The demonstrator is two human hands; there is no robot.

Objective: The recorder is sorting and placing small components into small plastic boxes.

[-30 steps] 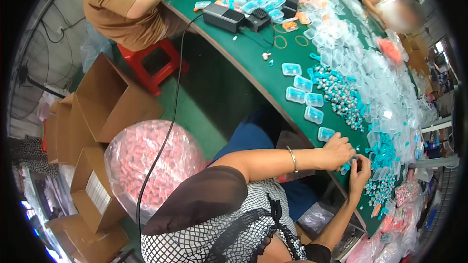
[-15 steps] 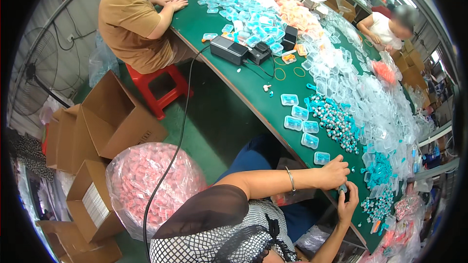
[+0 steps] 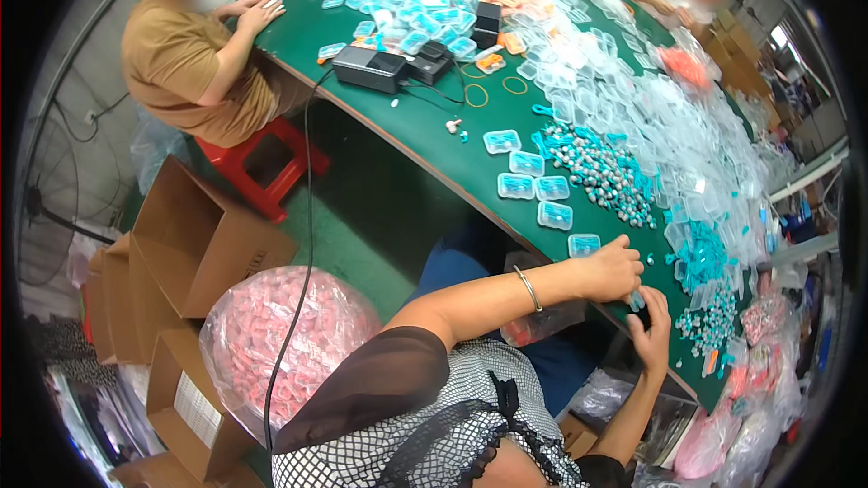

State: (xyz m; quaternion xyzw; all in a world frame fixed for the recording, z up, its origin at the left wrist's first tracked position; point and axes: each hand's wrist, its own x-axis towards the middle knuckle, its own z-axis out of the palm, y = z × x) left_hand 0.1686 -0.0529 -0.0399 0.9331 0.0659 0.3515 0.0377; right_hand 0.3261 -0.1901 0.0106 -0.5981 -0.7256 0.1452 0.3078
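At the table edge my two hands meet over a small clear plastic case (image 3: 637, 301) with a bluish tint, mostly hidden by fingers. My left hand (image 3: 611, 269), a bangle on its wrist, closes on the case from the left with bent fingers. From the near right side, my right hand (image 3: 653, 333) grips it between thumb and fingers. Just left of my left hand lies a filled clear case (image 3: 584, 245) with blue contents. Beyond it sit several similar cases (image 3: 541, 187). Piles of teal pieces (image 3: 703, 258) and silver-and-teal pieces (image 3: 606, 176) are close by.
A large heap of empty clear cases (image 3: 669, 145) covers the table's right part. Black power adapters (image 3: 371, 70) trail a cable (image 3: 310, 172). Left are open cartons (image 3: 185, 244) and a bag of pink pieces (image 3: 280, 334). A co-worker in brown (image 3: 172, 54) sits on a red stool (image 3: 271, 176).
The whole view has shifted, so the table appears farther left and higher. My hands stay together on the small case, with slightly changed finger positions.
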